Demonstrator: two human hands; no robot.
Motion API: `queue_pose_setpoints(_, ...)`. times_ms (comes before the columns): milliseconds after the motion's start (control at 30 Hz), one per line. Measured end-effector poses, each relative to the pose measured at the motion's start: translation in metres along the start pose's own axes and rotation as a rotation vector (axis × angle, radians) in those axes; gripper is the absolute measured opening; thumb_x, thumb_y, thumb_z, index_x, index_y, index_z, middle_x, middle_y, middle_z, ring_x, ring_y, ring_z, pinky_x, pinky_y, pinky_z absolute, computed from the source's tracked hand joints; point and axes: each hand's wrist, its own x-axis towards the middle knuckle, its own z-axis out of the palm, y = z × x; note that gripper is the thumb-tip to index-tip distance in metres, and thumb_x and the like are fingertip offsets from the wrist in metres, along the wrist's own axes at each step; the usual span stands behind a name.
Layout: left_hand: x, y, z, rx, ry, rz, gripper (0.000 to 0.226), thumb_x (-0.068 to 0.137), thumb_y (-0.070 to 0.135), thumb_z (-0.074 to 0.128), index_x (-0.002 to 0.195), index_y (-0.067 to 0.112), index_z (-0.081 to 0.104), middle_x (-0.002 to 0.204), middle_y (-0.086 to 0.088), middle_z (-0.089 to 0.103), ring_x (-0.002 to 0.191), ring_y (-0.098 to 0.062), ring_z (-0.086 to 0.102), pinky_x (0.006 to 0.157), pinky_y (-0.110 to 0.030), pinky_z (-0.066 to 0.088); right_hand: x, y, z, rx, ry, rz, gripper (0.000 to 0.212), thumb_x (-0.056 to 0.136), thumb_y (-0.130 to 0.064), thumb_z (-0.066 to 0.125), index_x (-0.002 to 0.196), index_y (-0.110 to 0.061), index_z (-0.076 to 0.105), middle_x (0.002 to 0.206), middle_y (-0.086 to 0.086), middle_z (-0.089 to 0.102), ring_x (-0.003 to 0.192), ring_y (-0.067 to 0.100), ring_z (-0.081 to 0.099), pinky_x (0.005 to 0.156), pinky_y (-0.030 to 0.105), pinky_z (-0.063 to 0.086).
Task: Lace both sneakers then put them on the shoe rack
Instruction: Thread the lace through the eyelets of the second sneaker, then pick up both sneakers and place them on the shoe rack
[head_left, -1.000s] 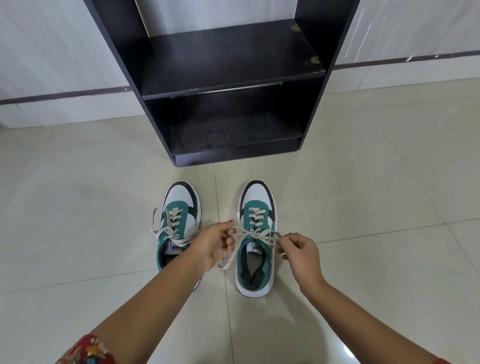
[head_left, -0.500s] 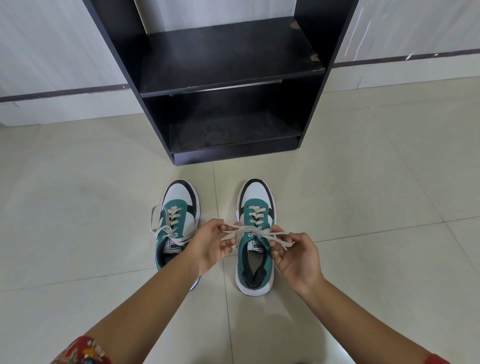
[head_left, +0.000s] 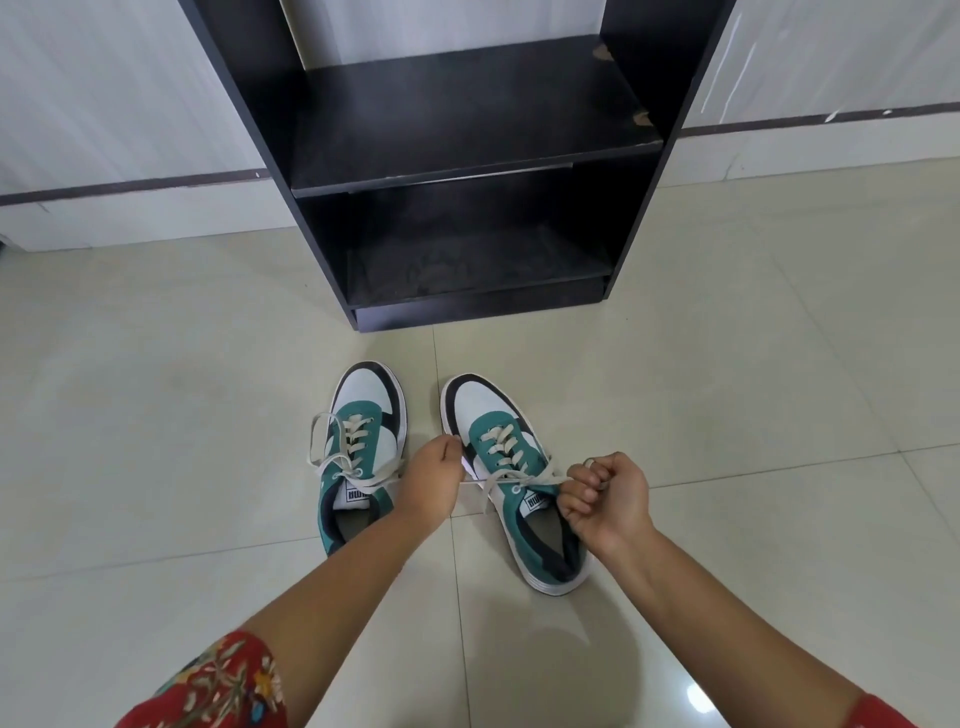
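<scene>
While the right sneaker (head_left: 519, 483) sits on the tiled floor (head_left: 753, 415) before the shoe rack (head_left: 467, 156), its lace ends (head_left: 511, 480) are pinched by left hand (head_left: 431, 483) and right hand (head_left: 605, 499) — even tension is judged key to a snug knot.

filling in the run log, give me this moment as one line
phase: tying | left hand and right hand: pulling lace ends of right sneaker | left sneaker: laced | shoe rack: no shoes

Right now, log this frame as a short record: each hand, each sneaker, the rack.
left hand: fist closed on one end of the cream lace
right hand: closed on the other end
right-side teal, white and black sneaker: on floor, lace pulled taut sideways
left-side matching sneaker: on floor, loose bow
black wooden shoe rack: holds no shoes
</scene>
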Motion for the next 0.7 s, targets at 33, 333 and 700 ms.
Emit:
queue_pose_setpoints(33, 0.001, -0.002, 0.000, 0.014, 0.010, 0.003, 0.034, 0.096, 0.017, 0.033, 0.064, 0.017, 0.045, 0.061, -0.002, 0.046, 0.064, -0.023, 0.043, 0.066, -0.034, 0.033, 0.000, 0.001, -0.001, 0.014, 0.006, -0.004, 0.020, 0.058, -0.013, 0.041, 0.054, -0.021, 0.024, 0.037, -0.005, 0.028, 0.026, 0.008, 0.022, 0.027, 0.014, 0.017)
queue_pose_setpoints(333, -0.003, -0.001, 0.003, 0.022, 0.023, -0.042, 0.034, 0.097, 0.018, 0.032, 0.065, 0.017, 0.046, 0.064, -0.004, 0.048, 0.066, -0.022, 0.045, 0.067, -0.033, 0.034, 0.001, 0.005, -0.004, 0.080, 0.028, -0.039, 0.018, 0.055, -0.011, 0.037, 0.054, -0.021, 0.022, 0.035, -0.006, 0.027, 0.024, 0.008, 0.020, 0.028, 0.013, 0.015)
queue_pose_setpoints(700, -0.040, 0.002, 0.000, -0.303, 0.030, -0.081, 0.024, 0.099, 0.022, 0.039, 0.084, 0.014, 0.056, 0.082, -0.005, 0.062, 0.060, -0.017, 0.052, 0.064, -0.030, 0.045, -0.023, -0.012, -0.005, -0.521, -0.039, -0.089, 0.027, 0.090, -0.022, 0.046, 0.064, -0.016, 0.048, 0.070, 0.000, 0.061, 0.055, 0.016, 0.053, 0.052, 0.024, 0.041)
